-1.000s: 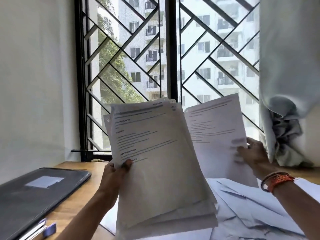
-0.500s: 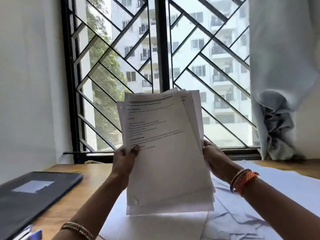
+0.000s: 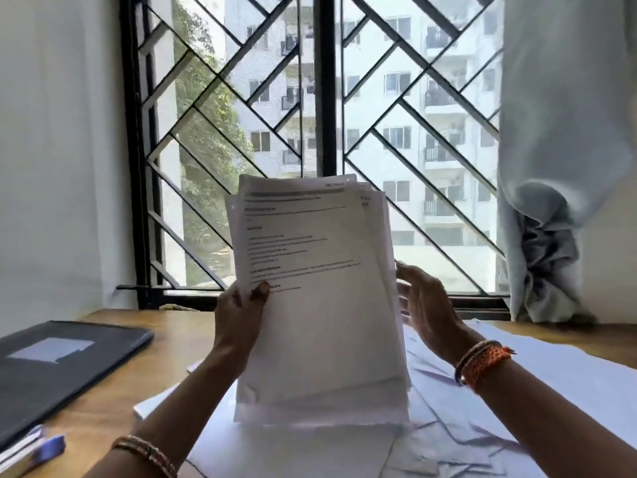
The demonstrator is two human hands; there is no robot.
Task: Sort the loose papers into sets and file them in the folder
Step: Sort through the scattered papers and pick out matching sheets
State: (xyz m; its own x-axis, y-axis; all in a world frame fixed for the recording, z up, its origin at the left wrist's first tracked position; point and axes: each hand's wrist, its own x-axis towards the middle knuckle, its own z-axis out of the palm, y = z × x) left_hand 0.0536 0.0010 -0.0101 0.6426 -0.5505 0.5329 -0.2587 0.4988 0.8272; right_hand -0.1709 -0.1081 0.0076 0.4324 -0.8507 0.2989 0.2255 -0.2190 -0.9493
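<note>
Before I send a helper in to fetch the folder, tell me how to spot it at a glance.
Start at the barred window and drop to the wooden desk beneath it. The folder lies flat and closed at the desk's left end, left of the left hand holding the paper stack. It is the only dark thing there, with a pale label on its cover; the papers are white.

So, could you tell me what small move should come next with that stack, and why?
Probably tap the stack square. The left hand pinches its left edge and holds it upright over the loose papers; the right hand lies open against the right edge. The sheets are fanned unevenly at the top and bottom, and the folder lies shut on the left.
</note>
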